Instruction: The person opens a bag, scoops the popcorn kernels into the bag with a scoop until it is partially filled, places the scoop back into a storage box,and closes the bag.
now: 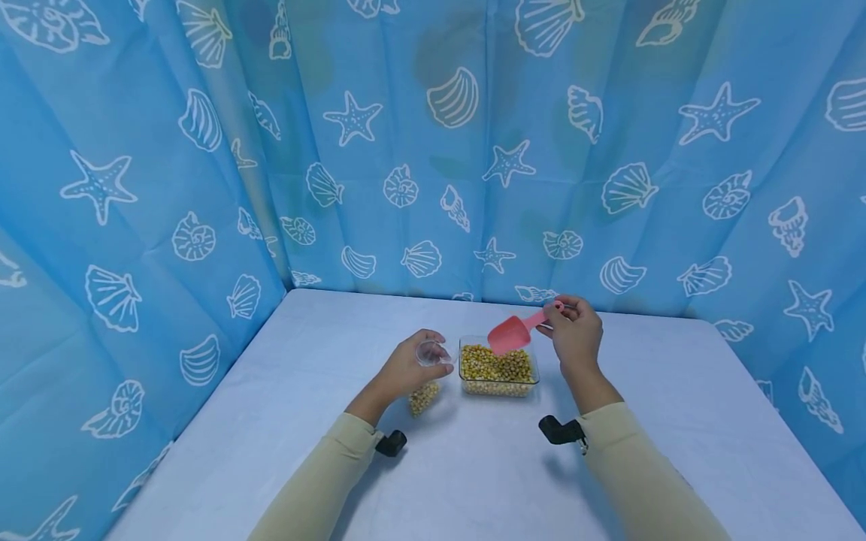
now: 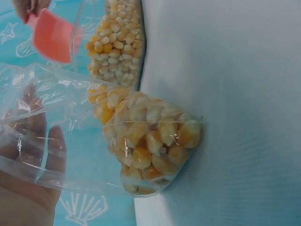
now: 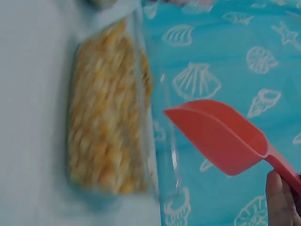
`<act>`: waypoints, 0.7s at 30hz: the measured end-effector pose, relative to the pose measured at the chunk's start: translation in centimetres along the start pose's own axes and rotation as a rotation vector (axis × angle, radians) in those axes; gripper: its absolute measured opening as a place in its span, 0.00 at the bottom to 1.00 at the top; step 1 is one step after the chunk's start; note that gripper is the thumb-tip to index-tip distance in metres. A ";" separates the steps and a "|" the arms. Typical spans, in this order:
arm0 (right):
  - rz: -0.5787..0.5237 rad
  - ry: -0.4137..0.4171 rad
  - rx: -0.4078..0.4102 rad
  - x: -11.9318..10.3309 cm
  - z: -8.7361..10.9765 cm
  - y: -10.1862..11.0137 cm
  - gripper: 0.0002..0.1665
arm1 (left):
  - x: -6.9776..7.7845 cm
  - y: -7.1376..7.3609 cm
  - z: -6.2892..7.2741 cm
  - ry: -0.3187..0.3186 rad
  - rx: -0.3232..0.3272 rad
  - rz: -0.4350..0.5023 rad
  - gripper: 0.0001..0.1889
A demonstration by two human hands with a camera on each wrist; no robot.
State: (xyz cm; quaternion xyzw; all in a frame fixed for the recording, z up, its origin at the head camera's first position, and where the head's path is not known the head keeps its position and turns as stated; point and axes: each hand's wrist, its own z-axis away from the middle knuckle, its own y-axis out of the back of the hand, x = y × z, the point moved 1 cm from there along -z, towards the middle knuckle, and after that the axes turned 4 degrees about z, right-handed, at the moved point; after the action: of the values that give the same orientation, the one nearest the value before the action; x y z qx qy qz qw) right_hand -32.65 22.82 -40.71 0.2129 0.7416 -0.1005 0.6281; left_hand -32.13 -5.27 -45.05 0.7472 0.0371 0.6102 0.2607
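My left hand grips a clear plastic bag by its top, fingers spread around the round mouth. Yellow and pale corn kernels fill the bottom of the bag, which hangs low by the table. With my right hand I pinch the handle of a pink scoop, its bowl over the back of a glass container. No kernels show in the scoop in the right wrist view. More corn kernels lie in the container, just right of the bag.
A white table spreads below the hands. Blue curtains printed with shells and starfish hang behind the table and along its sides. A black wrist camera sits at the left sleeve, another black camera at the right.
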 end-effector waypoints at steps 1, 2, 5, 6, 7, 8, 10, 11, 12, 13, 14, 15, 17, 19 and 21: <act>0.032 0.008 0.008 0.2 -0.1 0.2 0.20 | 0.0 0.0 0.0 -0.003 0.001 0.000 0.25; 0.071 0.022 0.016 0.4 -0.2 0.5 0.20 | 0.1 0.0 0.0 -0.006 0.003 0.001 0.25; 0.180 0.067 0.028 0.8 -0.3 1.1 0.20 | 0.1 0.0 0.0 -0.015 0.009 0.007 0.23; 0.219 0.078 0.030 0.8 -0.4 1.3 0.20 | 0.2 0.1 0.1 -0.016 0.010 0.007 0.23; 0.249 0.092 0.030 0.9 -0.4 1.4 0.20 | 0.3 0.1 0.1 -0.018 0.011 0.008 0.23; 0.278 0.101 0.028 1.0 -0.4 1.4 0.20 | 0.3 0.1 0.2 -0.020 0.012 0.010 0.23; 0.324 0.115 0.022 1.1 -0.3 1.4 0.21 | 0.3 0.2 0.2 -0.022 0.013 0.011 0.23; 0.341 0.120 0.021 1.2 -0.3 1.4 0.21 | 0.3 0.2 0.2 -0.024 0.012 0.012 0.23; 0.352 0.125 0.018 1.3 -0.2 1.4 0.21 | 0.3 0.2 0.2 -0.023 0.012 0.012 0.23; 0.358 0.128 0.019 1.3 -0.2 1.3 0.21 | 0.3 0.2 0.2 -0.024 0.011 0.013 0.24; 0.361 0.128 0.019 1.4 -0.1 1.3 0.21 | 0.2 0.2 0.2 -0.024 0.009 0.013 0.24; 0.363 0.128 0.019 1.5 -0.1 1.3 0.21 | 0.2 0.1 0.2 -0.023 0.009 0.012 0.24; 0.371 0.120 0.022 1.7 0.0 1.3 0.21 | 0.1 0.1 0.1 -0.018 0.008 0.013 0.24; 0.375 0.105 0.027 2.0 0.0 1.2 0.21 | 0.0 0.0 0.0 -0.013 0.007 0.010 0.23; 0.377 0.090 0.029 2.2 0.1 1.1 0.22 | 0.0 0.0 -0.1 -0.008 0.006 0.010 0.23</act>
State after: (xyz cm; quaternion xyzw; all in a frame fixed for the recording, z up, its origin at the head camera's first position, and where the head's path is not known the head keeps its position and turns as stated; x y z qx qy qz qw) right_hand -32.36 24.24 -42.74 0.3612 0.7147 0.0180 0.5987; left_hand -32.24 -5.27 -45.06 0.7506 0.0343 0.6084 0.2554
